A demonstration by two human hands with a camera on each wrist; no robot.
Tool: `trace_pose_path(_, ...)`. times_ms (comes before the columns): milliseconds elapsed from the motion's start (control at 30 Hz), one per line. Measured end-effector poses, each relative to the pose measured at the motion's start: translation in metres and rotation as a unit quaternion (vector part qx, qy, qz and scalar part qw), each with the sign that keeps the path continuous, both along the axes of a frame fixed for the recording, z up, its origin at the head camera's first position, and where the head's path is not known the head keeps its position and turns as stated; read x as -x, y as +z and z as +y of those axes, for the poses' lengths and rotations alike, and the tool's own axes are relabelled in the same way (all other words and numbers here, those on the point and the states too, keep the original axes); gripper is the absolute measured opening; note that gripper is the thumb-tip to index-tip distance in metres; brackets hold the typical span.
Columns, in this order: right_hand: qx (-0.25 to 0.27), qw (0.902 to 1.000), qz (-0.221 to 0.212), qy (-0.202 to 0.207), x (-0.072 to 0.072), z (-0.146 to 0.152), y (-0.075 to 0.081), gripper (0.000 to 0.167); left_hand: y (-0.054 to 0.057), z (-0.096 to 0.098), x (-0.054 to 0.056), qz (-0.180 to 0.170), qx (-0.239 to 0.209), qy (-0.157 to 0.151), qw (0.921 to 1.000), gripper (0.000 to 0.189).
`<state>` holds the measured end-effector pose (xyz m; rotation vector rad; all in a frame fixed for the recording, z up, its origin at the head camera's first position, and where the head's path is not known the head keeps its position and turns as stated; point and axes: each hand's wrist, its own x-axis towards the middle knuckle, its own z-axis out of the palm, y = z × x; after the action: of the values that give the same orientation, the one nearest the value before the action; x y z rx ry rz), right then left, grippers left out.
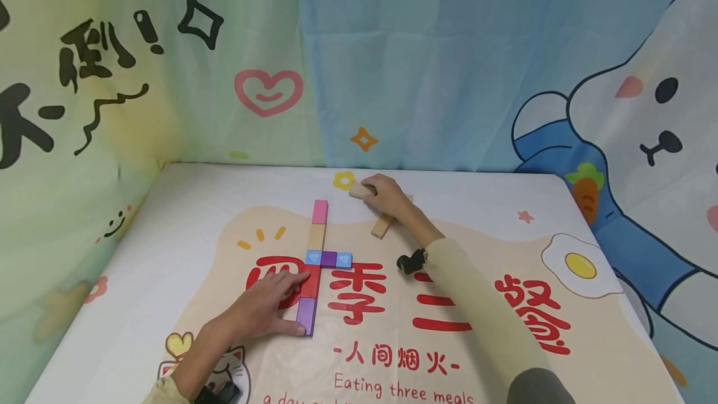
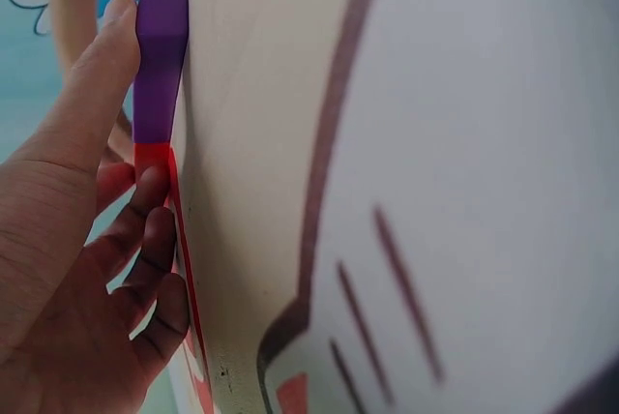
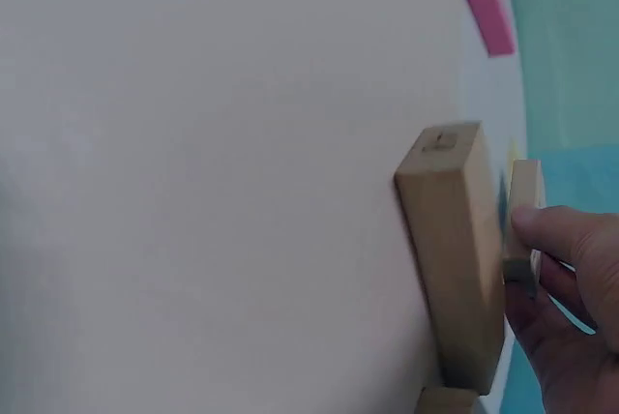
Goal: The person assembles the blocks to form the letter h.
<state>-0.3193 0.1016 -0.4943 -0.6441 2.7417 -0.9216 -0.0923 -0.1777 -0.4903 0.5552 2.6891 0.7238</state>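
Note:
On the table, a row of blocks runs away from me: a purple block [image 1: 305, 317], a red block [image 1: 310, 282], a light blue block [image 1: 313, 257], a tan block [image 1: 316, 237] and a pink block [image 1: 320, 211]. From the blue one, a dark purple block [image 1: 329, 259] and another light blue block [image 1: 344, 260] branch rightward. My left hand [image 1: 255, 304] touches the row's left side, thumb at the purple block, fingertips at the red. Farther back, my right hand [image 1: 387, 195] pinches a plain wooden block [image 3: 523, 187] between thumb and fingers. Another wooden block [image 3: 450, 259] lies beneath it.
A further wooden block end [image 3: 447, 401] shows at the bottom of the right wrist view. The printed tablecloth [image 1: 471, 217] carries red lettering and drawings. Behind the table's far edge hangs a patterned curtain [image 1: 426, 80].

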Motion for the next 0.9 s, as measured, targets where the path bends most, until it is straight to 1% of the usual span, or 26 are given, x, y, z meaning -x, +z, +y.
trace_pose_path(67, 0.018, 0.9997, 0.005, 0.014, -0.007, 0.001, 0.004, 0.04, 0.0, 0.0, 0.0, 0.002, 0.0, 0.0, 1.0, 0.097)
trace_pose_path(133, 0.029, 0.9991, 0.007, 0.029, -0.018, 0.002, 0.01, 0.039, -0.001, 0.0, 0.0, 0.005, 0.0, -0.001, 1.0, 0.096)
trace_pose_path(233, 0.033, 0.9981, 0.012, 0.051, -0.034, 0.004, 0.016, 0.037, -0.002, 0.0, 0.001, 0.005, 0.0, -0.003, 1.0, 0.097)
trace_pose_path(467, 0.032, 0.9939, -0.001, 0.105, -0.079, 0.012, 0.023, 0.038, -0.001, -0.001, 0.002, 0.005, 0.004, 0.0, 1.0, 0.099)
trace_pose_path(567, 0.022, 0.9938, -0.013, 0.108, -0.098, 0.015, 0.023, 0.037, -0.001, -0.001, 0.002, 0.005, 0.003, 0.0, 1.0, 0.099)
trace_pose_path(633, 0.014, 0.9946, -0.021, 0.101, -0.11, 0.018, 0.021, 0.037, -0.001, -0.001, 0.002, 0.004, 0.002, -0.001, 1.0, 0.099)
trace_pose_path(700, -0.001, 0.9949, -0.018, 0.099, -0.119, 0.02, 0.019, 0.036, -0.001, -0.001, 0.002, 0.003, 0.001, -0.002, 1.0, 0.098)
trace_pose_path(800, -0.022, 0.9951, -0.011, 0.096, -0.129, 0.022, 0.017, 0.036, -0.001, -0.001, 0.001, 0.001, -0.001, -0.001, 1.0, 0.098)
trace_pose_path(900, -0.031, 0.9953, -0.015, 0.09, -0.133, 0.024, 0.014, 0.037, -0.001, 0.0, 0.001, 0.001, 0.0, -0.001, 1.0, 0.097)
